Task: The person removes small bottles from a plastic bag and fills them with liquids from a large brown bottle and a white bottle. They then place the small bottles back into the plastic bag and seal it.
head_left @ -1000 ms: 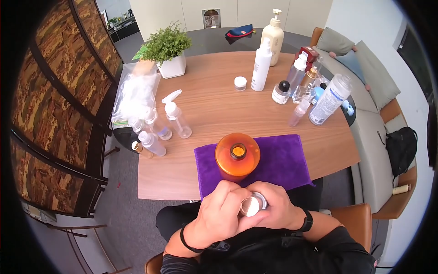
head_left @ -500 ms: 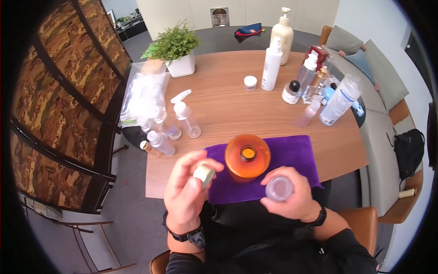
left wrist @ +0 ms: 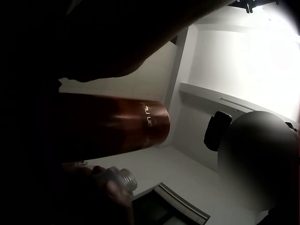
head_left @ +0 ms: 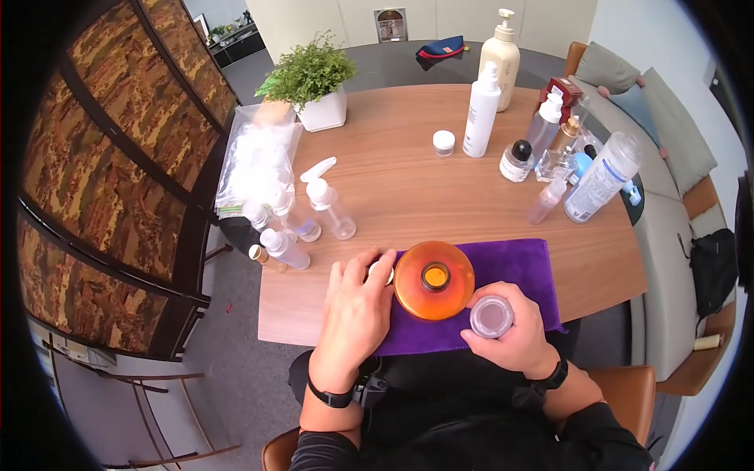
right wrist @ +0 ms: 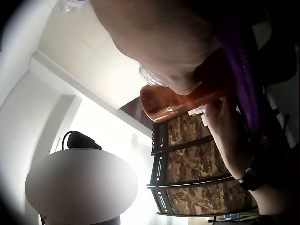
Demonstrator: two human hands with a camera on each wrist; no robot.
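My left hand (head_left: 353,310) is low over the table's front part, left of the amber bottle (head_left: 434,302). Its fingers pinch a small pale cap (head_left: 382,274), partly covered by them. In my right hand (head_left: 518,330), thumb and fingers curl round a small clear jar (head_left: 492,317), its round mouth uncovered and facing up. The left wrist view shows the threaded neck of this jar (left wrist: 128,179). The amber bottle stands upright between both hands, also without a cap, its dark-rimmed neck facing the head camera. Beneath it lies a purple cloth (head_left: 514,271).
Several clear bottles (head_left: 287,250) stand at the left, beside a plastic bag (head_left: 255,161) and a potted plant (head_left: 322,110). A white spray bottle (head_left: 481,118), a cream pump bottle (head_left: 500,67), a small white-lidded jar (head_left: 444,143) and several other bottles (head_left: 603,177) stand at the back and right.
My hands have parted, the cap coming away from the jar with the left hand. That hand has swung left, then down beside the amber bottle. The right hand has moved right with the jar.
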